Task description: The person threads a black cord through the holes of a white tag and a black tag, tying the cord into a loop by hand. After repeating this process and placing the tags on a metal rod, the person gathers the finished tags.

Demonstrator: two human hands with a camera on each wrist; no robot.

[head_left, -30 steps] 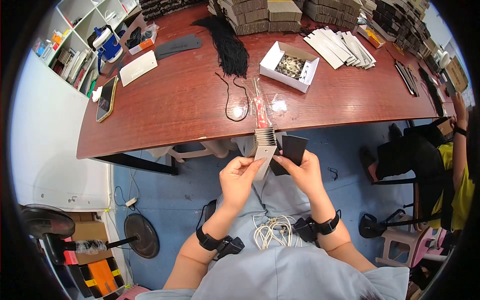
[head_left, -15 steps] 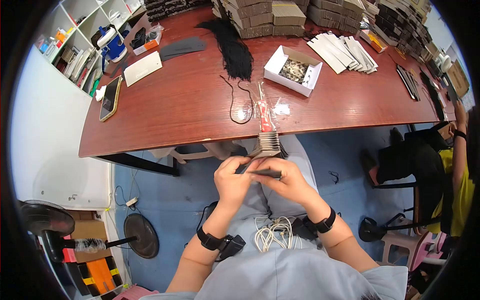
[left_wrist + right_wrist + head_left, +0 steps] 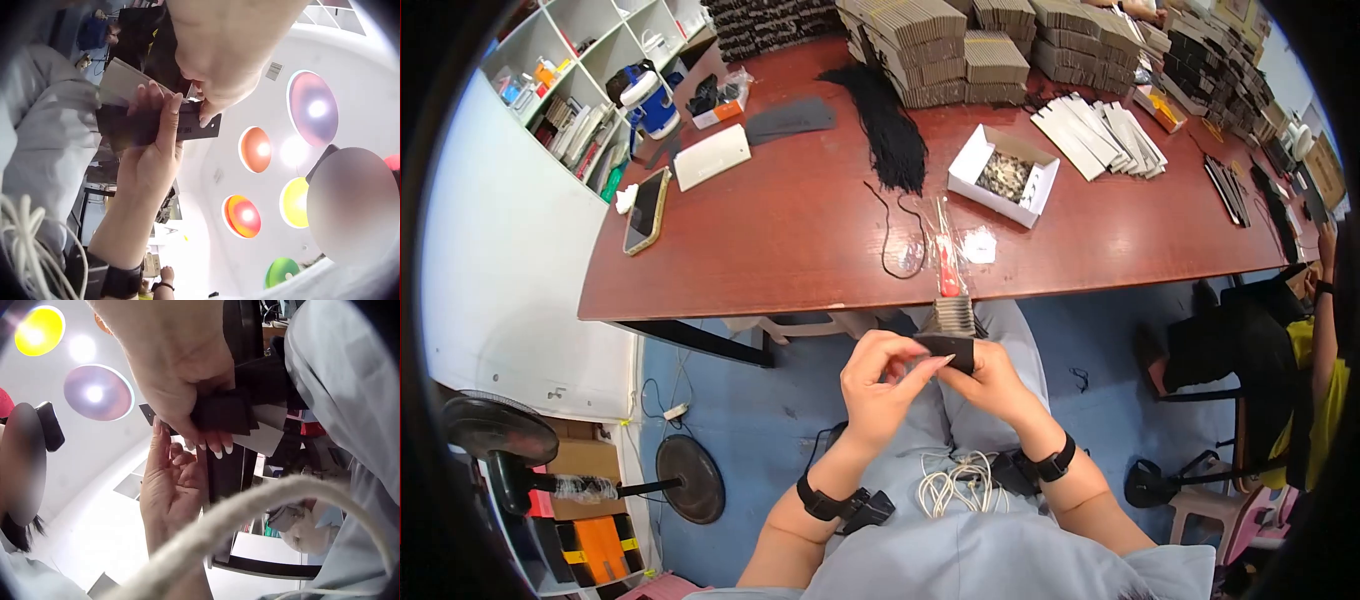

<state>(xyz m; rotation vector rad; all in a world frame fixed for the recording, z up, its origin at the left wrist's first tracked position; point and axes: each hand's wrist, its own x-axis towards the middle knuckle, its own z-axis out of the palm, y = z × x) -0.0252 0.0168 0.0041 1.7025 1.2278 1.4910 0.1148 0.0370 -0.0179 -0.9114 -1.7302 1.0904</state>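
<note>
My right hand [image 3: 992, 382] grips dark flat hang tags, its thumb lying along the face of a black tag [image 3: 953, 350]. At that tag's punched end, my left hand [image 3: 872, 382] pinches it between thumb and fingertip. The small hole and faint print on the black tag [image 3: 194, 127] show in the left wrist view. A light grey tag [image 3: 122, 82] sticks out behind the black ones, partly covered by fingers. Just beyond the hands, toward the table, the edges of a stack of tags [image 3: 952, 317] show; their lower part is hidden.
A red-brown table [image 3: 780, 250] lies ahead, its edge just past the stack. It holds a white box of small parts [image 3: 1006, 178], black cords [image 3: 890, 130], loose pale tags [image 3: 1100, 137], a phone [image 3: 647, 211] and stacked bundles [image 3: 920, 50]. Pale cord [image 3: 960, 487] lies in the lap.
A second ago the left hand held the light tags and the right held black ones apart. The hands came together; the black tag, edge-on half a second ago, now shows its face.
</note>
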